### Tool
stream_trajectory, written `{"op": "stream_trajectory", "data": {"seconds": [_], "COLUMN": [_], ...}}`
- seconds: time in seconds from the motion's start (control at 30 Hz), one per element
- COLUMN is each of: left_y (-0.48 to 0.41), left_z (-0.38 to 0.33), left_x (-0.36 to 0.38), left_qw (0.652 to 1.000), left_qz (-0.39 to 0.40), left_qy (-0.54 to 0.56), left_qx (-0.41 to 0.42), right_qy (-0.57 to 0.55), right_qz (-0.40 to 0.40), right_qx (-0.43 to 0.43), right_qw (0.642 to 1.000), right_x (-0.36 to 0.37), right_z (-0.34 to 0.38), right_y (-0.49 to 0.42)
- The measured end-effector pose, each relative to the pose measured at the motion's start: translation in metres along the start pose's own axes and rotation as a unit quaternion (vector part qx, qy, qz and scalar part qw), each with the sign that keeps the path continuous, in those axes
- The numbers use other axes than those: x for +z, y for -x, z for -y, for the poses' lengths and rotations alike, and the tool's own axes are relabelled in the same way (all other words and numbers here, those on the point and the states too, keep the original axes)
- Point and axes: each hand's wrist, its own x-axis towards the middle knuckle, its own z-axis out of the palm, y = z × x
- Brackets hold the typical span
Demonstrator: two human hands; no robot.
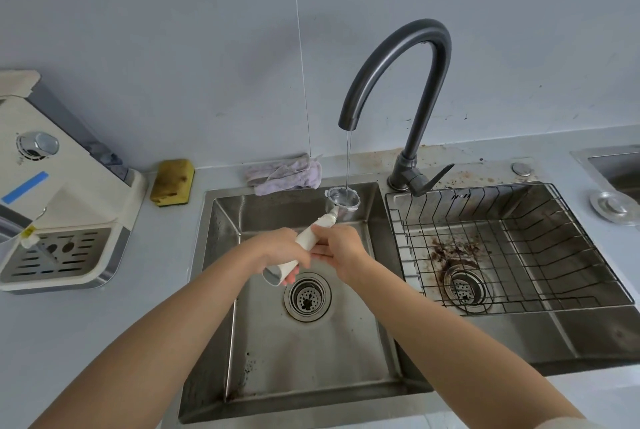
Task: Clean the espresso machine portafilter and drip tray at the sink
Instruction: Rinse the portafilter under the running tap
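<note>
The portafilter (306, 238) has a cream handle and a metal basket, and it is held over the left sink basin (311, 342). My left hand (282, 248) grips the lower part of the handle. My right hand (337, 248) holds the handle further up, near the basket. The basket sits under a thin stream of water from the dark faucet (398, 61). On the counter at the left stands the cream espresso machine (52, 193), with its slotted drip tray (59, 255) in place at the front.
A yellow sponge (173, 181) and a lilac cloth (285, 174) lie behind the left basin. The right basin holds a black wire rack (519, 238) and coffee grounds around its drain (462, 288). A metal plug (613, 207) lies on the right counter.
</note>
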Motion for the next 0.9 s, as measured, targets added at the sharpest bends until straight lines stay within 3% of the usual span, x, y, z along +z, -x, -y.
{"op": "stream_trajectory", "data": {"seconds": [0.23, 0.47, 0.63, 0.9], "left_y": [-0.004, -0.008, -0.011, -0.019], "left_z": [0.007, 0.01, 0.01, 0.003], "left_x": [0.022, 0.045, 0.06, 0.073], "left_qw": [0.976, 0.934, 0.916, 0.928], "left_qz": [0.08, 0.12, 0.127, 0.091], "left_qy": [0.204, 0.334, 0.376, 0.34], "left_qx": [0.01, 0.037, 0.063, 0.125], "right_qy": [0.096, 0.229, 0.267, 0.253], "right_qz": [-0.098, -0.153, -0.159, -0.148], "right_qx": [-0.025, -0.087, -0.12, -0.161], "right_qw": [0.99, 0.957, 0.943, 0.942], "right_x": [-0.011, -0.02, -0.024, -0.03], "right_z": [-0.004, 0.004, 0.008, 0.009], "right_y": [0.004, 0.019, 0.029, 0.029]}}
